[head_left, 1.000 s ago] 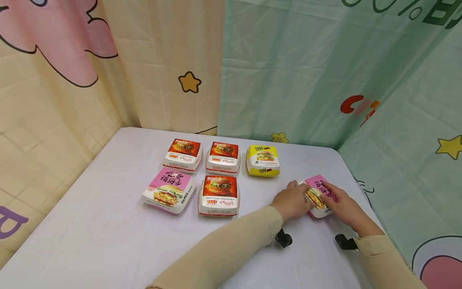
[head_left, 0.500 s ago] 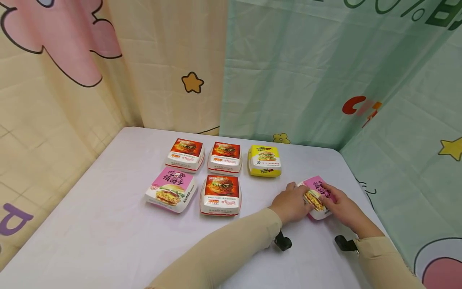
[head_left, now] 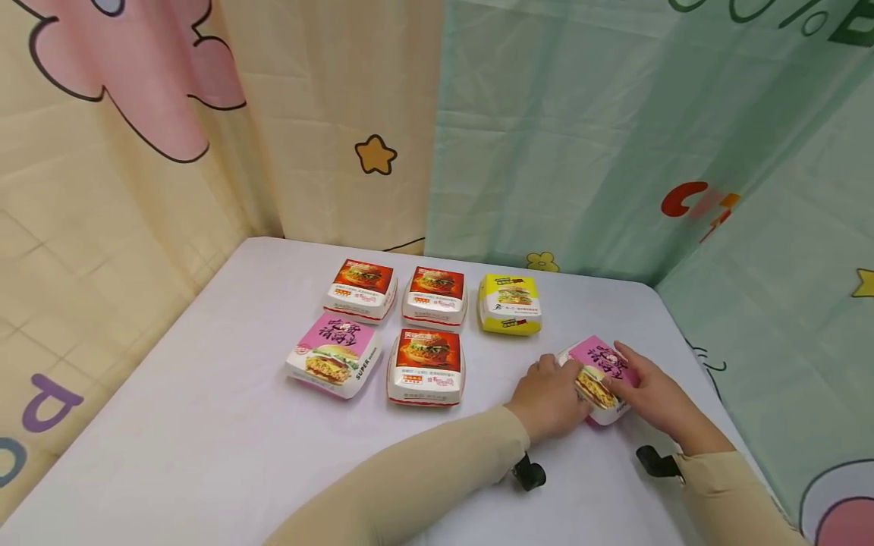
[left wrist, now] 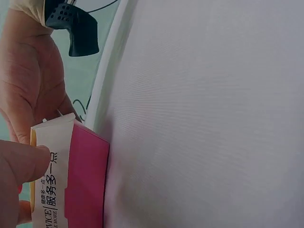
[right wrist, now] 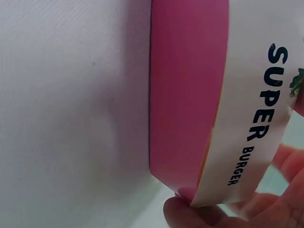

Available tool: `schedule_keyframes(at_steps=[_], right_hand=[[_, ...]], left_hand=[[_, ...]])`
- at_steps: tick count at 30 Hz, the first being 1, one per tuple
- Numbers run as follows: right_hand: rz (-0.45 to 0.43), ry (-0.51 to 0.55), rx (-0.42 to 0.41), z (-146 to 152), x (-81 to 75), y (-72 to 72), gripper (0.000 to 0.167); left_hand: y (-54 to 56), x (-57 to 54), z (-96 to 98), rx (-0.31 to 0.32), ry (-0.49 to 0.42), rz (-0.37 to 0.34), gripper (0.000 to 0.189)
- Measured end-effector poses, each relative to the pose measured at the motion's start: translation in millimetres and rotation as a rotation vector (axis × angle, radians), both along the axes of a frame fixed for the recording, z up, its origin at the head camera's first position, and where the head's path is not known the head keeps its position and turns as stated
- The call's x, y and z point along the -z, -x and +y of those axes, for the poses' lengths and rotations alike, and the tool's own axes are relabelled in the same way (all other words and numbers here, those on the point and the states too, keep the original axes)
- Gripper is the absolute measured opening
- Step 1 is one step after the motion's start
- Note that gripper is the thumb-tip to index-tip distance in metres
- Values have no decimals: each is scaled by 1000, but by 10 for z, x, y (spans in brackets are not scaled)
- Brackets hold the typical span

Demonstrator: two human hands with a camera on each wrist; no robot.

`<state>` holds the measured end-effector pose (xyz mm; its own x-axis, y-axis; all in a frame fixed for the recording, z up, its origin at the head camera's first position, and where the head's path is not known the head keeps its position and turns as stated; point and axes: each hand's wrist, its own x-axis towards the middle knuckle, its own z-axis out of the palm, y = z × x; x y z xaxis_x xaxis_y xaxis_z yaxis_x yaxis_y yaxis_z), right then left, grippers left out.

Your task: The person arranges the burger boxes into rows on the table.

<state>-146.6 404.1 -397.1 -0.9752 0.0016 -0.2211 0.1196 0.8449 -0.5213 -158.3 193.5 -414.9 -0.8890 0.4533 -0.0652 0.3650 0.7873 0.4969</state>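
Observation:
A pink-and-white burger box (head_left: 592, 383) sits at the right of the table, turned at an angle, between both hands. My left hand (head_left: 551, 398) holds its left side, with the thumb on the printed white flap in the left wrist view. From the right side, my right hand (head_left: 658, 398) holds the box with its thumb over the top and fingers along the far edge. In the right wrist view the pink lower wall and the "SUPER BURGER" flap (right wrist: 256, 109) fill the middle, with fingers at the lower corner.
Left of the hands stand a yellow burger box (head_left: 510, 305), several red-and-white burger boxes (head_left: 425, 368) and another pink burger box (head_left: 334, 355), in two rows. Printed curtains (head_left: 546, 136) enclose the white table (head_left: 205, 425). Black wrist cameras (head_left: 529, 474) hang below the sleeves.
The view has swung slightly left, shifting everything rightward in the frame. Both hands stay on the pink burger box, which sits slightly lower in view.

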Motion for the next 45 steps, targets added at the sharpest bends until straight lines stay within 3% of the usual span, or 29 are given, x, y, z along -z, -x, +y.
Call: schedule_keyframes(at_steps=[7,13,25,33,39,45], right_hand=[[-72,-102,70,-56,-90,11,108],[-97,-71,61,-187,-110,7,110],[-58,-6,-45,-524,-72,44,91],[-64,-7,-101,-732,-82,102,93],[-64,12,-94,-854,-78,158,93],[27,9,-46,-920,-55,181,86]], left_hand=[[-100,-21,-165,17,-1,-22,58],[-144,-39,-323,-9,-54,-94,58],[-213,-46,-710,-20,-138,-184,57],[-207,21,-850,-104,-217,-201,39],[-189,27,-876,-157,-237,-206,58],[-159,21,-879,-188,-272,-243,67]])
